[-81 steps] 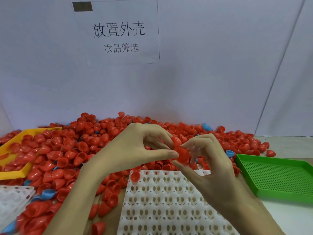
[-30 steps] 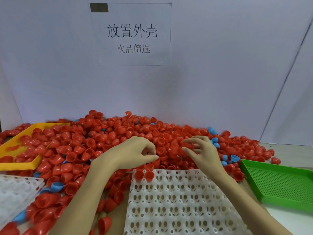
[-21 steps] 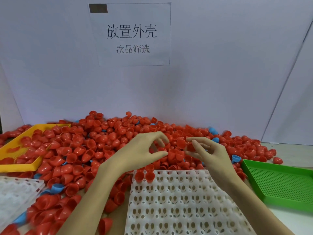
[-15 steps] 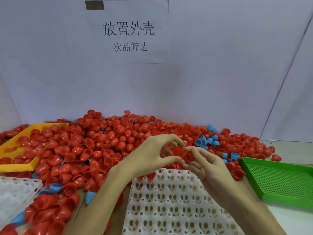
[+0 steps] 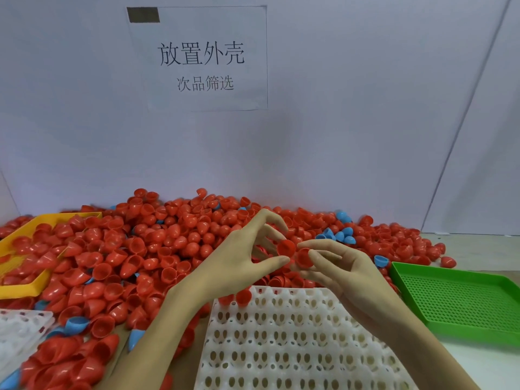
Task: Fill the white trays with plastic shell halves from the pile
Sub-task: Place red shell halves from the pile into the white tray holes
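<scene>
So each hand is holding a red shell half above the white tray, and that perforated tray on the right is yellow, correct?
Not quite: the perforated tray on the right is green, as the head view shows. The yellow tray lies on the left. The rest holds: left hand and right hand each hold a red shell half above the white tray.

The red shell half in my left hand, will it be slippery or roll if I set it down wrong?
Probably both. The red shell half looks glossy and smooth, so the left hand's fingertip pinch could slip. Its domed back would likely rock or roll on a flat surface; the white tray's pockets should hold it. It seems thin and hollow, so likely very light.
</scene>
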{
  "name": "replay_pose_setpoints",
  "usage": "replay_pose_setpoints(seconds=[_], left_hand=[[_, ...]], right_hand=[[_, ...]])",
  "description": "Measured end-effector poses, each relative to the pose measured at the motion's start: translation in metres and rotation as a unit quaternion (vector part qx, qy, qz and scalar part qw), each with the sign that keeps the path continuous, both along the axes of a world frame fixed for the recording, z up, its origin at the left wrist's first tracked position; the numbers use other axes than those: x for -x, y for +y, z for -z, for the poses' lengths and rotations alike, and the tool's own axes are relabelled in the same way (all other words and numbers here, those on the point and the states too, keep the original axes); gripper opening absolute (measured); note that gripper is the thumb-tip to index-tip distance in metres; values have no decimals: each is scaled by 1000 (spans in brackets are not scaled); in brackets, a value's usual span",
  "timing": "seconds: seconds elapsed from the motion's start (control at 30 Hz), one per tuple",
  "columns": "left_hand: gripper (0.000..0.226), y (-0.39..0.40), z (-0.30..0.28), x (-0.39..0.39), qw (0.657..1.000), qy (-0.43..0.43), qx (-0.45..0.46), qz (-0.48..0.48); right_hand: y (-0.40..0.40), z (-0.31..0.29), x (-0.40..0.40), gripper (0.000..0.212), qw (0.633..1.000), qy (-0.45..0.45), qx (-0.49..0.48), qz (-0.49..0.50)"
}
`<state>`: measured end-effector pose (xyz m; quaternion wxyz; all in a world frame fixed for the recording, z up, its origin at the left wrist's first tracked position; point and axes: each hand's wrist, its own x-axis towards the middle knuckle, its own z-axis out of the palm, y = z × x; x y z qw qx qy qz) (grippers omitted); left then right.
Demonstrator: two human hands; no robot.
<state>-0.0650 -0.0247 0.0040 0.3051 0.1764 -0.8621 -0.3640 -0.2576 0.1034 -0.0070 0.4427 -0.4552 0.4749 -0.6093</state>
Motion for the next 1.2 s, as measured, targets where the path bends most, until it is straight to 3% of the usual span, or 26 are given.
replay_pose_setpoints(seconds=[0.17, 0.33, 0.6, 0.7, 0.87, 1.0, 1.2], left_hand=[[12, 7, -6, 3, 996, 55, -59, 32], [17, 8, -5, 5, 995, 51, -73, 33], [10, 1, -1, 0, 995, -35, -77, 53], [12, -7, 3, -4, 995, -79, 33, -45], [25, -12, 15, -5, 935, -252, 212, -136], [30, -13, 29, 2, 913, -292, 248, -138], [31, -17, 43, 6, 912, -308, 243, -122]], right_hand=[[8, -1, 3, 37, 997, -68, 1, -33], [10, -1, 0, 40, 995, -82, 15, -47], [10, 7, 5, 37, 998, -62, 5, -32], [7, 13, 9, 35, 997, -71, -15, -18], [4, 25, 18, 28, 997, -55, -50, -6], [2, 30, 20, 28, 997, -40, -62, -12], [0, 39, 21, 28, 997, -39, -68, -19]])
